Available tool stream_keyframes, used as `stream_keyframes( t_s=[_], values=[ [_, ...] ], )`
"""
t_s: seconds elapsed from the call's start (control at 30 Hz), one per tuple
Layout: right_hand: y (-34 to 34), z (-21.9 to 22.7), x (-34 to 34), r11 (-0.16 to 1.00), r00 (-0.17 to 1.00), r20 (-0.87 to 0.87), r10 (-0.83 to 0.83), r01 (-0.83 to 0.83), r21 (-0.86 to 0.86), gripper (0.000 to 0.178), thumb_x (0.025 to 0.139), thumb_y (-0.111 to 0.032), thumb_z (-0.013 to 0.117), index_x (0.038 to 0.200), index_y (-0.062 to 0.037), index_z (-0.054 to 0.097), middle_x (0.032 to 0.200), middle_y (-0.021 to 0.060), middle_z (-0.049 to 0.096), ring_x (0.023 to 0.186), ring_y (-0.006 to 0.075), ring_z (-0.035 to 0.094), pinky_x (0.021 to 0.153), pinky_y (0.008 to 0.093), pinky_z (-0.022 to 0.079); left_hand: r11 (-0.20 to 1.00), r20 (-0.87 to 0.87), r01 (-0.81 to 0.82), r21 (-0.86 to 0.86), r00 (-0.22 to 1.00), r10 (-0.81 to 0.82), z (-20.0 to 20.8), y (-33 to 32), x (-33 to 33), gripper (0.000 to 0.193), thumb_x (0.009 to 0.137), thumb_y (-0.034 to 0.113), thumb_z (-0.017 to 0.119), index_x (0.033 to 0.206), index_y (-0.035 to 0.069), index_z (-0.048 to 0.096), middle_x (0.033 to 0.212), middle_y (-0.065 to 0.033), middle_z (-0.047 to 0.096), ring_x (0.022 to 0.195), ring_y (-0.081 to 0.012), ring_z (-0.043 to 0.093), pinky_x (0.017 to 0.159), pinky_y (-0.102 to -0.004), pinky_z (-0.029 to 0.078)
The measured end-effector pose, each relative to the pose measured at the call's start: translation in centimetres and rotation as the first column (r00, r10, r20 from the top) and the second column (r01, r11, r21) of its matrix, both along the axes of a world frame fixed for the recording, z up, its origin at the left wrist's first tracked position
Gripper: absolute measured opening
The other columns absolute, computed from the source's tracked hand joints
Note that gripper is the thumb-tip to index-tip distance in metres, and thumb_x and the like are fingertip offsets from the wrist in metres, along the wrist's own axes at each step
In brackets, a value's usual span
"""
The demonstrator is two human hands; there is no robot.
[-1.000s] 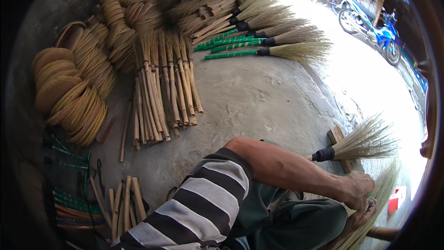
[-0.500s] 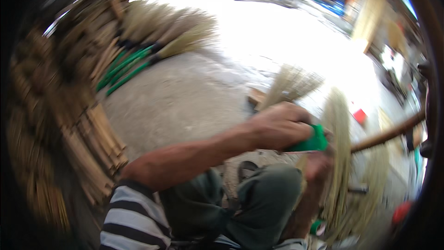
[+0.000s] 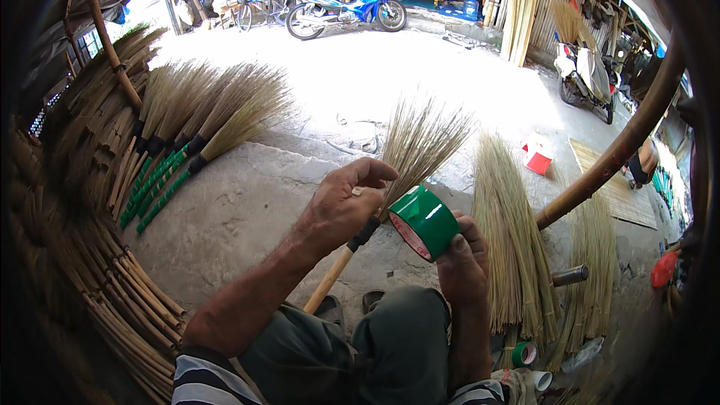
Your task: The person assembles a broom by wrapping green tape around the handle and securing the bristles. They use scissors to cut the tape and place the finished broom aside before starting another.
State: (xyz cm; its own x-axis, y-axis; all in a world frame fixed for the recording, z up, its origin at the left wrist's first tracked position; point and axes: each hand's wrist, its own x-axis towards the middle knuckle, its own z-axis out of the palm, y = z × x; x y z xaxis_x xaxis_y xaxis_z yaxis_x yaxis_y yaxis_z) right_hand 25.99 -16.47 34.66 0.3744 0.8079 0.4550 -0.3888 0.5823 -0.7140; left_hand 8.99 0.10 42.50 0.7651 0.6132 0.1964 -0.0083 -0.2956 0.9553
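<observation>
A wide roll of green tape [image 3: 437, 219] is gripped at its lower right edge by my right hand [image 3: 463, 262], fingers and thumb closed on it. My left hand [image 3: 341, 196] is raised just left of the roll, thumb and forefinger apart, and I see nothing between them. Behind both hands a broom slants up to the right: its pale wooden handle [image 3: 330, 279] rises from beside my knees to a black binding [image 3: 364, 232], and straw bristles [image 3: 426, 139] fan out beyond. Part of the broom is hidden by my left hand and the tape.
Brooms with green-wrapped handles [image 3: 161, 191] lie at the left, above bundled poles [image 3: 139, 285]. Straw bundles [image 3: 517, 247] stand at the right near a slanting bamboo pole [image 3: 600, 172]. Another green tape roll [image 3: 524, 354] lies low right. A blue motorcycle [image 3: 349, 4] is parked far off.
My hands have moved apart, the left one going left off the tape. The roll shows fully in my right hand, further left than before. The whole view has shifted, revealing the broom's handle.
</observation>
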Motion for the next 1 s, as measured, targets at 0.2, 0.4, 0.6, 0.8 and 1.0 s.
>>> stream_keyframes(
  t_s=[0.2, 0.4, 0.6, 0.8, 1.0],
  values=[
    [0.6, 0.0, -0.8, 0.968, 0.951, 0.203, -0.235, 0.248, -0.043, 0.024, 0.110, -0.021, 0.065, 0.120, 0.0006, 0.066, 0.118, 0.0075, 0.063, 0.109, 0.0157, 0.060, 0.098, 0.0335, 0.048, 0.997, 0.057, 0.073, -0.004, 0.996, -0.072, 0.1, -0.9, -0.3, 0.039, 0.105, 0.025, 0.064, 0.130, -0.006, 0.066, 0.117, -0.0212, 0.072, 0.111, -0.0268, 0.070, 0.090, -0.0426, 0.060],
    [0.2, 0.4, -1.3, 0.921, 0.865, 0.353, -0.358, 0.389, -0.018, 0.027, 0.110, -0.022, 0.066, 0.118, 0.0033, 0.067, 0.120, 0.0090, 0.063, 0.107, 0.0150, 0.062, 0.095, 0.0330, 0.052, 0.991, 0.001, 0.039, 0.128, 0.999, -0.040, 0.0, -1.6, 0.0, 0.037, 0.107, 0.028, 0.068, 0.128, -0.002, 0.068, 0.120, -0.0148, 0.071, 0.104, -0.0188, 0.072, 0.085, -0.0340, 0.063],
    [-0.6, 0.4, -1.2, 0.911, 0.855, 0.384, -0.349, 0.405, -0.073, 0.026, 0.110, -0.021, 0.066, 0.117, 0.0043, 0.068, 0.120, 0.0096, 0.063, 0.106, 0.0151, 0.062, 0.094, 0.0326, 0.053, 0.999, 0.018, 0.042, 0.033, 0.999, -0.043, -1.1, -1.4, 0.5, 0.030, 0.112, 0.025, 0.060, 0.125, 0.000, 0.070, 0.116, -0.0098, 0.072, 0.098, -0.0139, 0.072, 0.085, -0.0335, 0.064],
    [-1.2, 0.1, -0.9, 0.886, 0.834, 0.420, -0.359, 0.446, -0.129, 0.026, 0.109, -0.019, 0.067, 0.119, 0.0050, 0.069, 0.119, 0.0098, 0.064, 0.109, 0.0169, 0.063, 0.095, 0.0331, 0.052, 0.985, 0.032, 0.077, -0.155, 0.997, -0.073, -1.5, -1.4, 0.5, 0.032, 0.112, 0.031, 0.063, 0.125, 0.003, 0.071, 0.107, -0.0056, 0.073, 0.097, -0.0134, 0.071, 0.088, -0.0329, 0.062],
    [-1.2, -0.3, -0.6, 0.885, 0.829, 0.437, -0.350, 0.445, -0.136, 0.030, 0.109, -0.024, 0.069, 0.118, 0.0047, 0.070, 0.118, 0.0097, 0.065, 0.107, 0.0168, 0.062, 0.095, 0.0328, 0.052, 0.997, -0.014, 0.071, -0.031, 0.997, -0.071, -2.0, -1.6, 0.8, 0.029, 0.106, 0.026, 0.072, 0.123, 0.002, 0.071, 0.106, -0.0057, 0.073, 0.093, -0.0114, 0.069, 0.083, -0.0312, 0.061]
  ],
)
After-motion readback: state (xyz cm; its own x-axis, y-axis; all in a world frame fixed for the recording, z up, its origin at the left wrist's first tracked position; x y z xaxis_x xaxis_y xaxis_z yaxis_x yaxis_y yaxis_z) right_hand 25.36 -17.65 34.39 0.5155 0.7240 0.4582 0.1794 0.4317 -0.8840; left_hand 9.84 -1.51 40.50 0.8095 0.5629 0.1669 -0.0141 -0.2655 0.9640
